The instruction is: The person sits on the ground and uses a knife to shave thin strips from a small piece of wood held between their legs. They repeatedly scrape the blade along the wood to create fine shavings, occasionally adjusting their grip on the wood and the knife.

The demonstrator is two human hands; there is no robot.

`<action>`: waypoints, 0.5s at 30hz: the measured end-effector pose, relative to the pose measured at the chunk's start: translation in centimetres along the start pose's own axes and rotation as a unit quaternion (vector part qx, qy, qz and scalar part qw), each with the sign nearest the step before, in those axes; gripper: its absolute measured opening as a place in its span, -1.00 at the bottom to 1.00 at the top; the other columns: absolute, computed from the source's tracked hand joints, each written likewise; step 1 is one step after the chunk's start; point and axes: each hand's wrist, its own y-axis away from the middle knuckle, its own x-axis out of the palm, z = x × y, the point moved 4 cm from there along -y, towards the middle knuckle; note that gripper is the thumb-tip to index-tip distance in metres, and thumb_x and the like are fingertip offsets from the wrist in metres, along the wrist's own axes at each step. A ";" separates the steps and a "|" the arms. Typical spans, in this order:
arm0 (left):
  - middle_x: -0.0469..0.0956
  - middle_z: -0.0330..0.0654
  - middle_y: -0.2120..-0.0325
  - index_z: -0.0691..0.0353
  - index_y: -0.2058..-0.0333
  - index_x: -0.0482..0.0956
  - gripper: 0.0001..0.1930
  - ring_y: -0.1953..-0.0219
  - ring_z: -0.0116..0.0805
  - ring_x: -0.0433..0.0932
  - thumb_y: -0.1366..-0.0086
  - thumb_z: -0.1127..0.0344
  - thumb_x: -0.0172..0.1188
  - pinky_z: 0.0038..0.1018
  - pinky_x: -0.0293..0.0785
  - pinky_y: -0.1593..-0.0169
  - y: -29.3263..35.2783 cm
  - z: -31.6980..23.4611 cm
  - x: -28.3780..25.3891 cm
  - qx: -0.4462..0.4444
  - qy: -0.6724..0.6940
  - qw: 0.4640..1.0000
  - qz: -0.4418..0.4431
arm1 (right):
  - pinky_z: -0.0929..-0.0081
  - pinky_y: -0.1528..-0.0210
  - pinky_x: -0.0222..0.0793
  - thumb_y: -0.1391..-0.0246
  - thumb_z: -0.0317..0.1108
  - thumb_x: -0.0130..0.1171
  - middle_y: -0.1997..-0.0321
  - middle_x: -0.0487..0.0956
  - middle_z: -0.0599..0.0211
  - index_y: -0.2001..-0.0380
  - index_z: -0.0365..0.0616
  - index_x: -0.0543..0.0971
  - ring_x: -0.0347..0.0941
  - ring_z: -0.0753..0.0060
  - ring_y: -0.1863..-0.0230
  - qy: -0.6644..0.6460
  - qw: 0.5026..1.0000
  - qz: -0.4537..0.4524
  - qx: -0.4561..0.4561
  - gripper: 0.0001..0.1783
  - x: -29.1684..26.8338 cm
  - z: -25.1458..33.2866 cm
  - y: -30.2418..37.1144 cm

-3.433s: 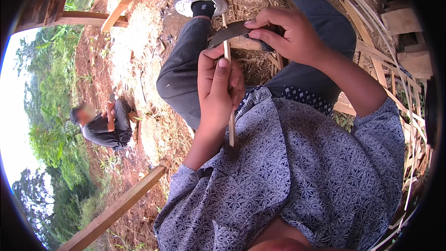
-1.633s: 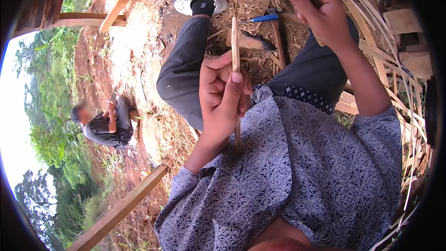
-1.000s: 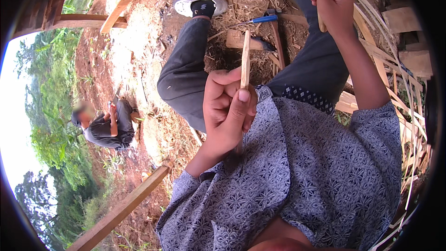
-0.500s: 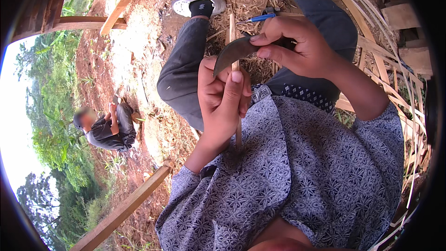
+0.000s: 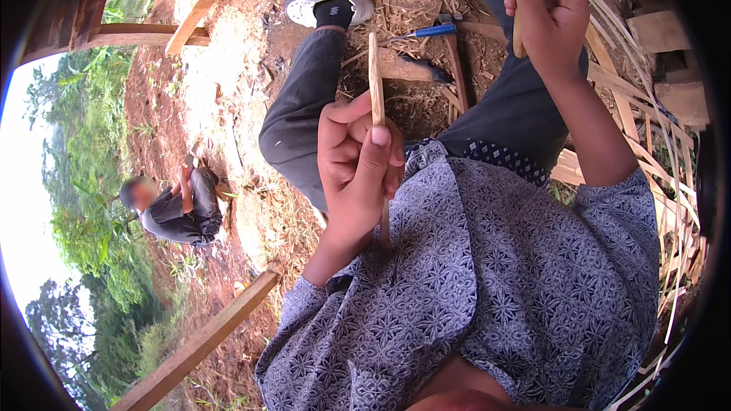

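Observation:
My left hand is closed round a slim pale wooden stick, thumb pressed along it. The stick's upper end points away from me; its lower end runs down in front of my patterned shirt. Up at the right, my right hand is raised and closed on a curved knife. Only the light wooden handle end shows below its fingers, and the blade is out of sight. The two hands are well apart, and no blade touches the stick.
Between my legs lie a blue-handled tool, a brown wooden handle with a dark head, a board and shavings. Long wooden strips pile up at right. A person sits at left, near a beam.
My right hand has lifted the curved knife off the stick, moving up and to the right. The left hand keeps its hold, shifted slightly, and the tools on the ground are now uncovered.

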 end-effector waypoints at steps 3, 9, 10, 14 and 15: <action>0.48 -0.17 0.47 0.21 -0.22 0.28 -0.70 0.70 -0.67 0.23 -0.58 0.42 -0.04 -0.71 0.21 0.63 -0.2 0.1 0.0 0.001 -0.007 1.000 -0.004 | 0.70 0.45 0.29 -0.40 -0.39 0.17 0.34 0.53 0.45 0.01 -0.19 0.51 0.35 0.75 0.50 -0.032 0.997 0.064 -0.007 -0.82 1.4 0.9 0.9; 0.49 -0.17 0.47 0.22 -0.21 0.28 -0.71 0.70 -0.66 0.25 -0.58 0.41 -0.04 -0.71 0.20 0.64 -0.8 0.0 0.8 -0.015 -0.011 1.000 -0.010 | 0.56 0.33 0.39 -0.27 -0.46 0.30 0.29 0.58 0.35 0.04 -0.24 0.57 0.49 0.59 0.37 -0.047 0.956 0.289 0.017 -0.77 5.3 3.9 3.8; 0.49 -0.17 0.47 0.22 -0.21 0.28 -0.71 0.70 -0.66 0.25 -0.58 0.41 -0.04 -0.70 0.20 0.64 -0.8 0.0 0.8 -0.016 -0.010 1.000 -0.013 | 0.55 0.32 0.39 -0.26 -0.46 0.31 0.30 0.58 0.35 0.06 -0.25 0.57 0.50 0.57 0.35 -0.035 0.954 0.298 0.015 -0.77 5.6 4.0 3.6; 0.47 -0.18 0.48 0.22 -0.20 0.30 -0.71 0.69 -0.64 0.26 -0.58 0.39 -0.03 -0.70 0.20 0.64 -0.8 0.2 0.8 -0.028 0.010 1.000 0.003 | 0.60 0.28 0.52 -0.27 -0.38 0.33 0.18 0.70 0.32 0.13 -0.20 0.64 0.67 0.59 0.18 0.020 0.955 0.291 -0.056 -0.83 5.1 3.3 2.9; 0.46 -0.18 0.49 0.21 -0.20 0.31 -0.71 0.69 -0.63 0.26 -0.58 0.36 -0.02 -0.70 0.20 0.63 -0.8 0.1 1.0 -0.028 0.012 0.999 0.011 | 0.61 0.33 0.45 -0.29 -0.40 0.30 0.25 0.65 0.36 0.13 -0.21 0.63 0.59 0.62 0.28 0.007 0.972 0.233 -0.023 -0.85 4.6 3.0 2.5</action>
